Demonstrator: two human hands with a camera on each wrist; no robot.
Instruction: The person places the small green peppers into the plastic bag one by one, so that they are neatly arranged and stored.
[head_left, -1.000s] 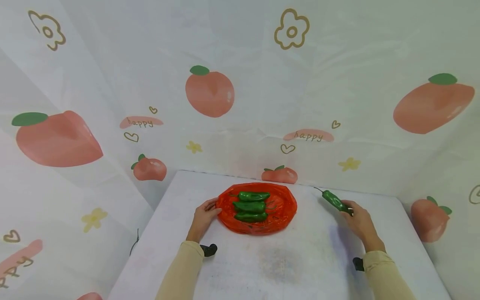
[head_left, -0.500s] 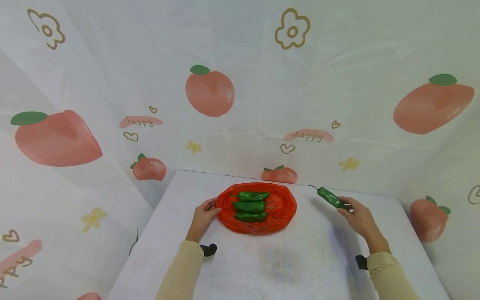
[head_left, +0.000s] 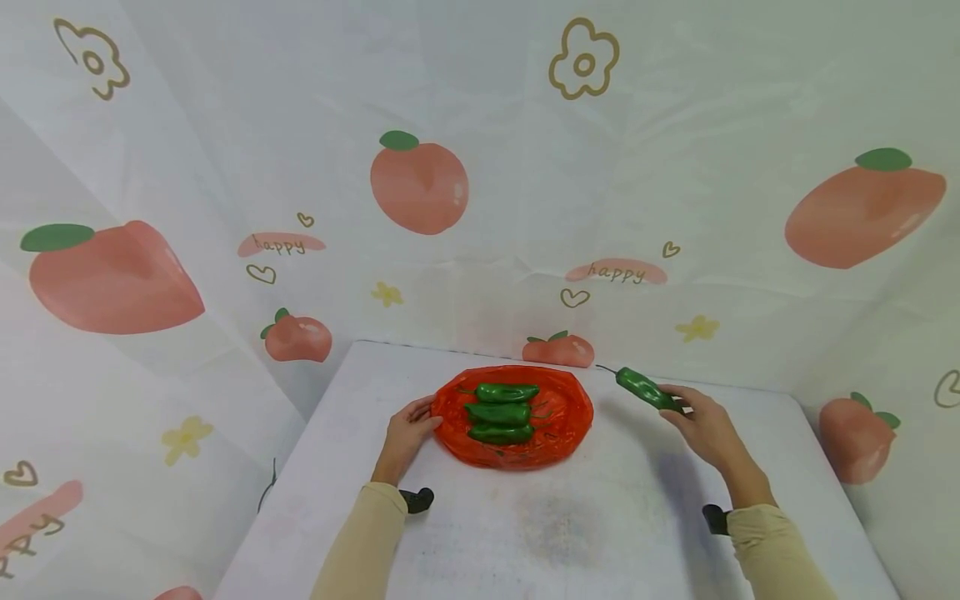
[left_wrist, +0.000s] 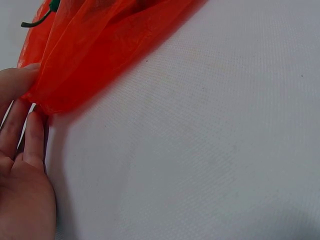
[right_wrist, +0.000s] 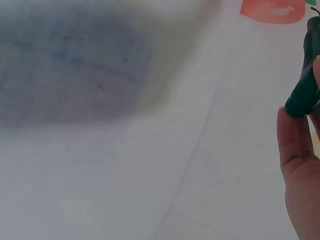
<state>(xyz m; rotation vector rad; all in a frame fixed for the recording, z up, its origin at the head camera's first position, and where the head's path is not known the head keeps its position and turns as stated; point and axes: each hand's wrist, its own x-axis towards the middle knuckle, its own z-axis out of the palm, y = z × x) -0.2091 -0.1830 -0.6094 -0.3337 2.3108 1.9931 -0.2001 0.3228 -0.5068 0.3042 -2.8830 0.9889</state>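
In the head view a red plastic bag, its mouth spread wide, lies on the white table. Green peppers rest in it side by side, three plainly seen. My left hand pinches the bag's left rim; in the left wrist view the thumb lies on the red film with fingers beneath. To the right of the bag, my right hand holds another green pepper by its blunt end, stem pointing left, raised over the table. The right wrist view shows only part of that pepper at its edge.
The white table ends at the back against a printed cloth wall with fruit drawings. Similar cloth hangs at both sides. A thin dark stem-like thing shows at the table's left edge. Dark wrist mounts sit under the sleeves.
My right hand has moved left and slightly away from me, bringing the held pepper closer to the bag. The left hand and the bag stay put.
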